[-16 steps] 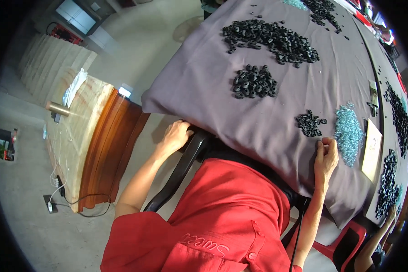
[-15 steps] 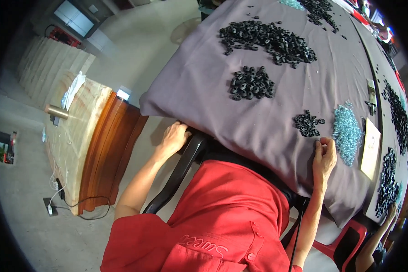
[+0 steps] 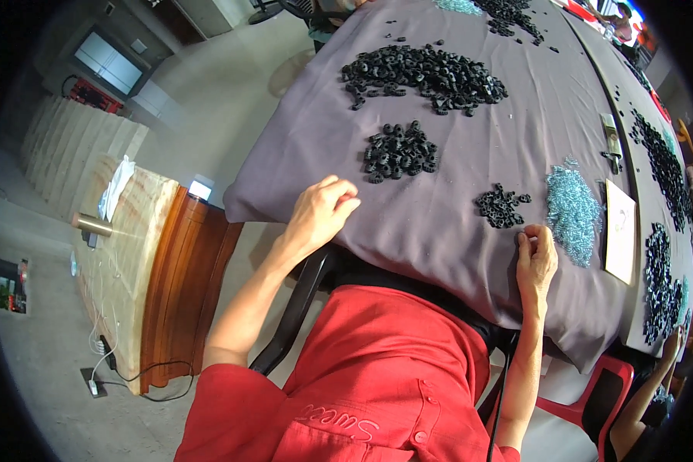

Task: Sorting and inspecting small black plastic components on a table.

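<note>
My left hand [image 3: 321, 215] is over the near edge of the grey cloth. Its fingers are loosely curled, with a gap between thumb and forefinger and nothing visible between them. In front of it lies a pile of small black ring-like parts [image 3: 400, 151]. My right hand [image 3: 537, 258] rests on the cloth, fingertips pinched together; whatever they hold is too small to make out. Just beyond those fingertips is a smaller cluster of black parts [image 3: 503, 205]. To its right spreads a heap of tiny shiny light-blue pieces [image 3: 574, 215].
A larger black pile [image 3: 423, 78] lies farther across the cloth-covered table [image 3: 285, 162]. Right of the blue heap are a pale card [image 3: 621, 231] and a small tool [image 3: 611, 138]. Another person's arm [image 3: 654, 389] reaches in at right. A black chair armrest [image 3: 292, 316] stands beside my left forearm.
My left hand has risen from below the table edge to above the cloth. My right hand stays by the small black cluster. The whole view has shifted slightly.
</note>
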